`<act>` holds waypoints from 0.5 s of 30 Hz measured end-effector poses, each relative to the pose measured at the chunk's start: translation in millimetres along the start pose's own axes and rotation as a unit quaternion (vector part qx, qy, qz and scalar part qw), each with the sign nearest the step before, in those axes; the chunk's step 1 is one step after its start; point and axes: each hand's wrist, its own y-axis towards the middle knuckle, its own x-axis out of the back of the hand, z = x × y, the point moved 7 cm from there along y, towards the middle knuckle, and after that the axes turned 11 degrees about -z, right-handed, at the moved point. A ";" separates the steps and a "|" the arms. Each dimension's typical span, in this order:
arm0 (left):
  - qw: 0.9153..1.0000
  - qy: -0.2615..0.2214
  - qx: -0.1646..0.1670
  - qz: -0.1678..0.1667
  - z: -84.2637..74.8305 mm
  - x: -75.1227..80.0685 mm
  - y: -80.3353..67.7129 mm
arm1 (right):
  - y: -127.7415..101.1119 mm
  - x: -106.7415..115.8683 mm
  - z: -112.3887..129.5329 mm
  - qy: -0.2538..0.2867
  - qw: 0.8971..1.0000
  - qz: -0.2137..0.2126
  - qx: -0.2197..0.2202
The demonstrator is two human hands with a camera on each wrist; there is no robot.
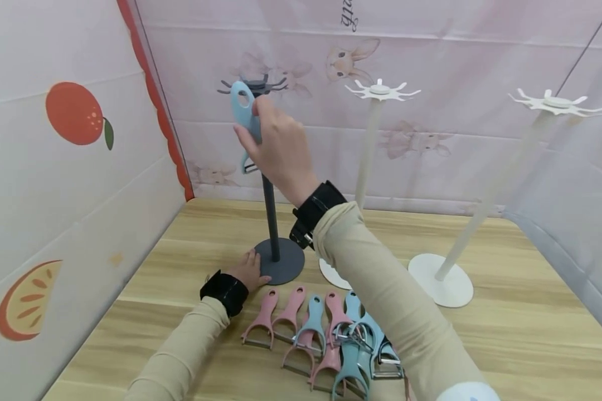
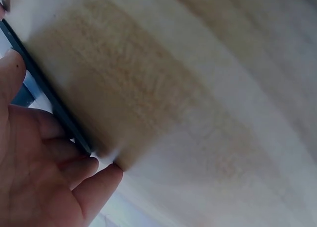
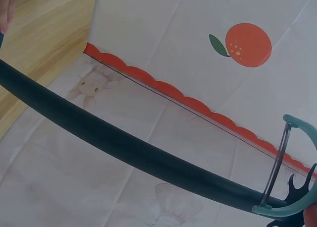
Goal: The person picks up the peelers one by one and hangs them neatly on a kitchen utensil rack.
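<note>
My right hand [image 1: 281,145] pinches a light blue Y-shaped peeler [image 1: 243,108] by its handle, thumb on one side and fingers on the other. The handle's hole points up and overlaps the hook ring of the dark grey stand [image 1: 270,211] in the head view. Below the hand hangs the peeler's blade end; in the right wrist view its metal blade [image 3: 277,162] crosses the stand's pole near the hooks. Down on the table, my left hand [image 1: 248,270] rests with its fingers on the stand's round base [image 1: 286,267]. The left wrist view shows those fingers [image 2: 101,187] along the base's edge.
Several pink and blue peelers [image 1: 333,306] lie in an overlapping pile at the front of the wooden table [image 1: 180,312]. A white stand [image 1: 366,150] is right of the grey one, partly behind my right arm. Another white stand [image 1: 469,239] is farther right. Printed cloth walls surround the table.
</note>
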 end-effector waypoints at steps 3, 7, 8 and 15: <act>1.000 0.017 -0.004 0.002 1.5 -8.1 5.3 | 4.7 -3.0 -2.7 -0.016 1.000 0.014 -0.016; 0.999 0.047 -0.012 -0.007 5.1 -19.6 10.8 | 7.3 -8.8 -7.0 -0.032 0.998 0.043 -0.033; 0.999 0.049 -0.013 -0.009 5.5 -20.9 11.5 | 7.9 -10.2 -7.9 -0.035 0.998 0.049 -0.036; 0.999 0.050 -0.007 -0.009 7.0 -18.1 8.1 | 10.0 -22.7 -12.9 -0.046 0.996 0.072 -0.039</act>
